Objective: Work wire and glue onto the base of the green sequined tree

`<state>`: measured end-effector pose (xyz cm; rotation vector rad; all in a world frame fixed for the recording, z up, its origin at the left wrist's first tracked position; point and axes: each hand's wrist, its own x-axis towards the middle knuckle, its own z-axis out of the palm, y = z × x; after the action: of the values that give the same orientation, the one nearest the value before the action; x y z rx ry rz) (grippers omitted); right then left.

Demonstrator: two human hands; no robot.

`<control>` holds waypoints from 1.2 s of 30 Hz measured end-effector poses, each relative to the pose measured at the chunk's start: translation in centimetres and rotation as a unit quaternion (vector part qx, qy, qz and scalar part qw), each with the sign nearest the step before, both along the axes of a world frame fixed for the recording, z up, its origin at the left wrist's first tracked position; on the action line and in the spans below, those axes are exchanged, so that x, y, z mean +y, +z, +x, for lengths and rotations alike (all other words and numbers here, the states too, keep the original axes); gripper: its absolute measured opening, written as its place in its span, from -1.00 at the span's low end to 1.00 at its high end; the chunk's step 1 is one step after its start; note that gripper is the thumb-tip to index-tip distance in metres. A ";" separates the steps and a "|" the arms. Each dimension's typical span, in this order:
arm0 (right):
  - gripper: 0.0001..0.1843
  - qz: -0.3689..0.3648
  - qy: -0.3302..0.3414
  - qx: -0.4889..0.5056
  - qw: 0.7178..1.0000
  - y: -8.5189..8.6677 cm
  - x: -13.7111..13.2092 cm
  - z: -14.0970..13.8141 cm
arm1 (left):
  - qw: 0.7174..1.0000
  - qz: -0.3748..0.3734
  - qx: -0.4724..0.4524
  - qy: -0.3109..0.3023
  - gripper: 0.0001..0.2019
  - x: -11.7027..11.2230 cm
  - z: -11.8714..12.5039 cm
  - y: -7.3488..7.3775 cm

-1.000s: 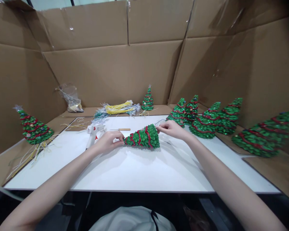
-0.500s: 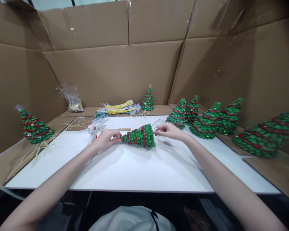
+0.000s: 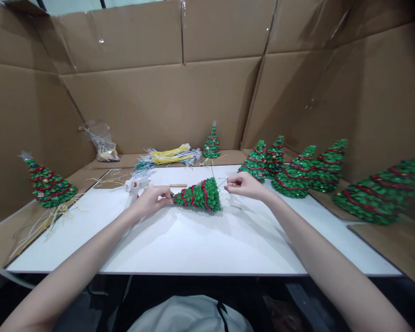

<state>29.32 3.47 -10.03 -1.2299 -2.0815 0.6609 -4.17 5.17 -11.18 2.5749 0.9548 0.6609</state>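
A small green Christmas tree [image 3: 198, 195] with red garland lies on its side above the white board [image 3: 200, 244], tip to the left and base to the right. My left hand [image 3: 155, 199] is closed on its tip. Just right of the base, my right hand [image 3: 244, 186] pinches a thin wire [image 3: 224, 184]; dark and pale strands of wire show between the fingers and the base. How the wire joins the tree is hidden. Beyond my left hand lie a white glue gun [image 3: 135, 185] and a tool with a wooden handle [image 3: 178, 185].
A decorated tree [image 3: 50, 184] stands at left, another [image 3: 211, 144] at the back. Several garlanded trees [image 3: 297, 177] stand at right. A bundle of yellow and white wires [image 3: 169, 156] and a clear bag [image 3: 105, 143] lie at the back. Cardboard walls [image 3: 152, 101] enclose the board.
My right hand has drawn slightly away from the tree's base, and more wire shows between them. My left hand keeps its hold on the tip.
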 end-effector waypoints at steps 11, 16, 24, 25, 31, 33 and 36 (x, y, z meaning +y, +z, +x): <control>-0.77 0.016 -0.044 -0.025 0.999 -0.4 0.9 2.3 | 1.000 -0.004 0.003 0.002 -0.87 0.0 0.0 0.1; -0.82 0.045 -0.085 -0.075 0.993 -0.4 1.0 2.6 | 1.000 -0.006 -0.001 0.003 -0.87 0.0 0.0 0.1; -0.82 0.046 -0.161 -0.149 0.975 -0.2 1.0 3.3 | 1.000 -0.006 0.003 0.004 -0.89 -0.1 0.0 0.0; -0.81 0.044 -0.169 -0.160 0.971 -0.3 1.2 3.4 | 1.000 -0.005 0.003 0.004 -0.89 -0.1 0.0 0.0; -0.77 0.047 -0.259 -0.193 0.945 -0.8 1.7 3.9 | 1.000 0.000 0.003 -0.001 -0.88 0.0 0.0 0.1; -0.75 0.051 -0.286 -0.195 0.937 -0.8 1.6 3.9 | 1.000 0.001 0.004 -0.001 -0.87 0.0 0.0 0.1; -0.70 0.052 -0.330 -0.191 0.923 -0.5 1.3 3.6 | 1.000 -0.001 0.006 0.002 -0.87 -0.1 0.0 0.2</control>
<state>32.96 4.79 -10.57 -1.9725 -1.7661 -0.0053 -4.17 5.11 -11.02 2.5781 0.9643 0.6468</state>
